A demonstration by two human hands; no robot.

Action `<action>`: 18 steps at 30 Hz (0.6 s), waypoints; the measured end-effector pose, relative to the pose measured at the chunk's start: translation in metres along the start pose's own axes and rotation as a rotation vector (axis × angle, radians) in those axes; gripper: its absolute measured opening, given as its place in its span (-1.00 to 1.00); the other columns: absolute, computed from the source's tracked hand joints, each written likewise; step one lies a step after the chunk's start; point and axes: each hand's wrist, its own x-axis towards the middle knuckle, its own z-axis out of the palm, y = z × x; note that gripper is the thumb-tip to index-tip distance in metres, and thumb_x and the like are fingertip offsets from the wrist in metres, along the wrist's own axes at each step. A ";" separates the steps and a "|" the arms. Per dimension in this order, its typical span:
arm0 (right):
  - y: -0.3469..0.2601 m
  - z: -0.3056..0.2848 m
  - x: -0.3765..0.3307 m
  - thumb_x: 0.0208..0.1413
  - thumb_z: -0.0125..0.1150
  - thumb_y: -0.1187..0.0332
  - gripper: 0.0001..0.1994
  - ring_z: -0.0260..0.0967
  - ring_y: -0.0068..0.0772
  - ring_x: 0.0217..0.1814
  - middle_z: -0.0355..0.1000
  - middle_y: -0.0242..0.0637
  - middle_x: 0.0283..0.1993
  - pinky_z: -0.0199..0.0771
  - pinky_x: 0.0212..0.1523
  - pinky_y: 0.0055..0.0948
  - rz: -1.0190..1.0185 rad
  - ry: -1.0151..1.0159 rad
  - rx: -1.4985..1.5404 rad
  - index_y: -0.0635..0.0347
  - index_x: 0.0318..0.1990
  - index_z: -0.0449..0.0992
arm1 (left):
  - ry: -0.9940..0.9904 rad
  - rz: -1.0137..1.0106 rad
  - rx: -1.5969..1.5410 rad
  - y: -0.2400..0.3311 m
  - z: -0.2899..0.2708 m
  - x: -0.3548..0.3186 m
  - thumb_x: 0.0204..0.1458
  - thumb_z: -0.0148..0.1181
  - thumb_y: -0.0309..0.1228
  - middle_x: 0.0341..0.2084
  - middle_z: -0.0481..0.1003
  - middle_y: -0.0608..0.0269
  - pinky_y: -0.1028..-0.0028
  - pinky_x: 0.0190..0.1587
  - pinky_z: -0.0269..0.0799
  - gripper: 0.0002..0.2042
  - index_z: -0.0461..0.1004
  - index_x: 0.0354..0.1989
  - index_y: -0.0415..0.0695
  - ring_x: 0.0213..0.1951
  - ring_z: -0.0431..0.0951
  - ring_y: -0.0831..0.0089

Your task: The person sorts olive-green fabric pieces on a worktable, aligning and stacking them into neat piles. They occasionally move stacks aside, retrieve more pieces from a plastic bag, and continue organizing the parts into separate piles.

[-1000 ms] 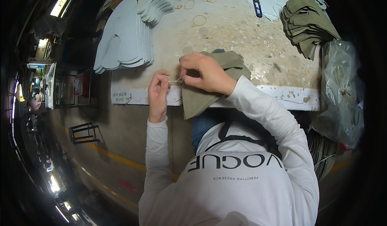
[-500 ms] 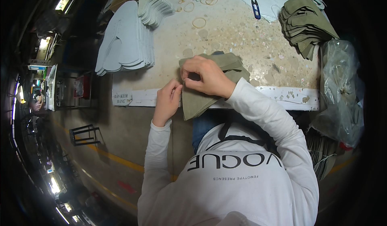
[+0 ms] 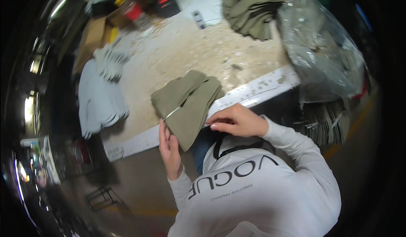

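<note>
A stack of olive fabric pieces (image 3: 188, 104) overhangs the desk's (image 3: 186, 55) near edge. The left hand (image 3: 169, 146) touches its lower left side with fingers extended flat, gripping nothing; the right hand (image 3: 237, 120) rests loosely curled against its right edge. A clear plastic bag (image 3: 321, 51) at the desk's right edge holds more olive pieces.

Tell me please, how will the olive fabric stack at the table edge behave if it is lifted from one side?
The olive fabric stack probably droops: its pieces overhang the table edge between the left hand and right hand. The layers already fan apart, so they may slide. It looks light.
</note>
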 end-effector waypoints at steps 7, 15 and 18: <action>-0.025 -0.003 -0.026 0.04 0.33 0.21 -0.56 0.42 -0.05 -0.13 0.37 -0.12 -0.08 0.45 -0.14 -0.29 -0.249 0.594 -0.399 0.23 0.03 0.43 | 0.095 -0.221 -0.149 0.043 0.061 -0.005 0.12 0.12 -0.57 0.17 0.25 -0.01 0.46 0.12 0.29 -0.29 -0.10 0.42 -0.20 0.12 0.35 0.35; -0.025 -0.023 -0.020 -0.07 0.38 0.10 -0.13 0.46 0.02 -0.13 0.42 -0.02 -0.05 0.48 -0.13 -0.26 -0.105 0.550 -0.527 0.23 0.37 0.11 | -0.334 0.133 -0.138 0.067 0.090 -0.001 0.24 -0.04 -0.41 0.24 0.26 -0.08 0.33 0.09 0.40 -0.53 0.16 0.29 -0.34 0.15 0.41 0.20; -0.021 -0.052 -0.036 -0.16 0.40 0.16 -0.20 0.50 0.05 -0.18 0.50 0.14 -0.22 0.48 -0.19 -0.15 -0.004 0.551 -0.383 0.37 0.26 0.25 | -0.272 0.290 0.018 0.064 0.094 0.009 0.22 -0.04 -0.47 0.15 0.37 -0.07 0.32 0.14 0.35 -0.66 0.36 0.12 -0.39 0.15 0.41 0.23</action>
